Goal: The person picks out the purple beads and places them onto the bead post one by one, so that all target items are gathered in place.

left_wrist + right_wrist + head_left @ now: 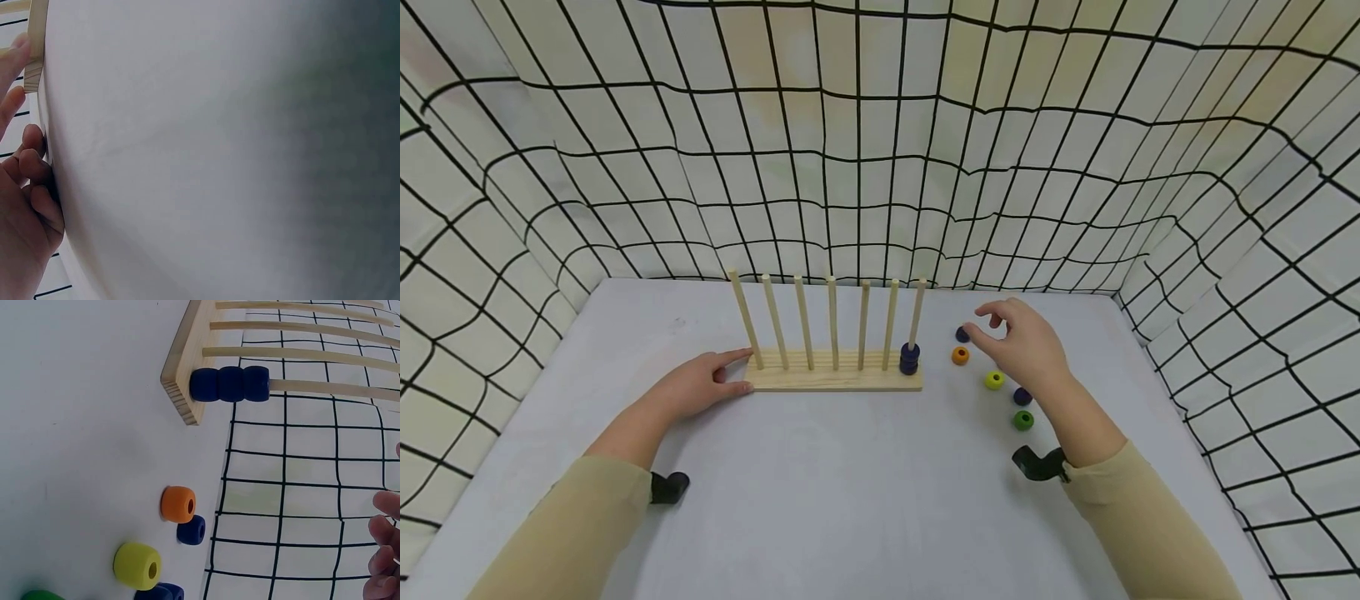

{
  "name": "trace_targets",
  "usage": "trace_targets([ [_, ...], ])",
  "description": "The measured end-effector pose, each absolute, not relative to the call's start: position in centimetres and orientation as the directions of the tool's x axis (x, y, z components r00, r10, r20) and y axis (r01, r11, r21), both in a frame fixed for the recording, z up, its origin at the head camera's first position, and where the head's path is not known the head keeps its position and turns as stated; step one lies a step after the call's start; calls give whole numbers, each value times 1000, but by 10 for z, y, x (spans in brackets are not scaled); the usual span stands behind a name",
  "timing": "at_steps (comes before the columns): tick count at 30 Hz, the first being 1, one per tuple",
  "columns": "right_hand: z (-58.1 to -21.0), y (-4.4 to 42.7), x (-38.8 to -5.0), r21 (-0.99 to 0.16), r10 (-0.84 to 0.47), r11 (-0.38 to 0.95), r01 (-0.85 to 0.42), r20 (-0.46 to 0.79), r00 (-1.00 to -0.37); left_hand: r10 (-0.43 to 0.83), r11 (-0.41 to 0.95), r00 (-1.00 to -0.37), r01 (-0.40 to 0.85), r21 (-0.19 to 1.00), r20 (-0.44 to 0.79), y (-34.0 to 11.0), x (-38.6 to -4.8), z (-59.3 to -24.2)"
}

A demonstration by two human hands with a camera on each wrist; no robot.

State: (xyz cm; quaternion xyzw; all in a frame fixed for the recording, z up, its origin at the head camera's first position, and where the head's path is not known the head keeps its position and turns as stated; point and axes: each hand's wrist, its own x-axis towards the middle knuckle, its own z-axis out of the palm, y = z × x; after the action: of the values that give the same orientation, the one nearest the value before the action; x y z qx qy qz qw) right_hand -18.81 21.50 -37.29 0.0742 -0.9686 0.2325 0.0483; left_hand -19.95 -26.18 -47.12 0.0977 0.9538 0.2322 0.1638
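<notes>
A wooden peg stand [835, 381] with several upright pegs stands on the white table. Three dark blue beads [230, 384] are stacked at the bottom of its rightmost peg. My left hand [700, 386] holds the left end of the base between thumb and index finger; its other fingers look curled in the left wrist view. My right hand [1026, 346] is raised above the loose beads, thumb and index finger apart, nothing between them. Near its thumb in the head view lies a dark blue bead [191, 530], beside an orange bead [179, 504].
Nearer the front lie a yellow bead [995, 380], another dark blue bead [1022, 397] and a green bead [1023, 420]. Black netting [857, 150] over pale walls rises along the table's back and sides. Dark wrist-worn pieces [1039, 463] stick out by both sleeves.
</notes>
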Motion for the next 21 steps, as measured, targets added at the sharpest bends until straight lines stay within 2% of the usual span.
trace_targets([
  [21,-389,253,-178,-434,-77,895,-100,70,-995,267,874,-923,110,473,-277,-260,-198,-467],
])
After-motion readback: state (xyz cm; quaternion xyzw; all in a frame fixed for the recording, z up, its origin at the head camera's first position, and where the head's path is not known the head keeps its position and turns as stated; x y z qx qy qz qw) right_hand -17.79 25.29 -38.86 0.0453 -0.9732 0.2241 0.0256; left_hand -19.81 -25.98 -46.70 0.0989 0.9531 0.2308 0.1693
